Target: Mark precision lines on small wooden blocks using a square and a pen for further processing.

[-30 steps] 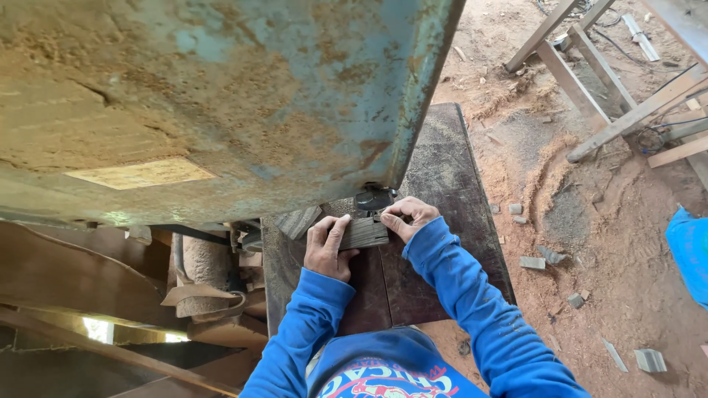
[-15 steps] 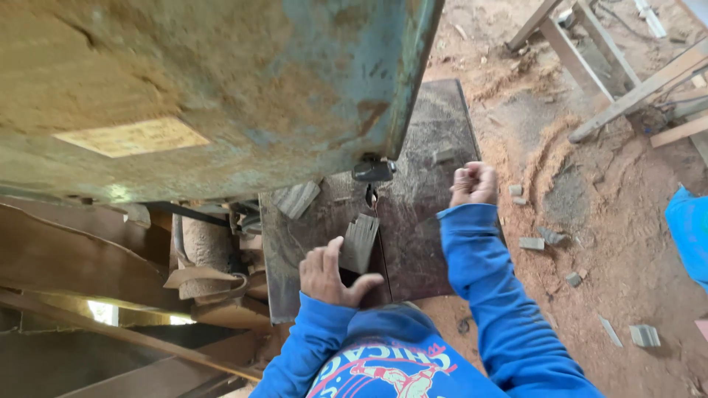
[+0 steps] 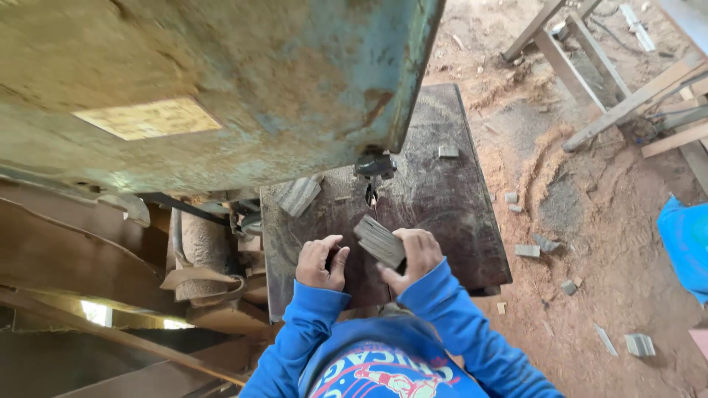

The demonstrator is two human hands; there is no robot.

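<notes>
- My right hand [image 3: 414,258] grips a small grey wood block [image 3: 379,241], fingers curled around its right end and the thumb under it; the block is tilted, its far end pointing up-left toward my left hand.
- My left hand [image 3: 318,263] rests just beside the block's left end, fingers loosely bent and thumb out; I cannot tell whether it touches the wood.
- The block sits between my two hands, over the near part of the dark metal counter [image 3: 442,199], close to my chest.
- Beyond the block, further along the counter, the blade guide [image 3: 374,165] hangs below the big rusty blue-green housing [image 3: 243,81]; the block is near it but apart from it.
- Another grey offcut [image 3: 298,195] lies at the counter's left far corner, and a small cut piece [image 3: 448,152] lies on the far right part.
- Both my sleeves are blue.
- The floor [image 3: 590,221] to my right is covered in sawdust with scattered wood scraps [image 3: 527,250], and wooden frames [image 3: 582,66] stand further off.
</notes>
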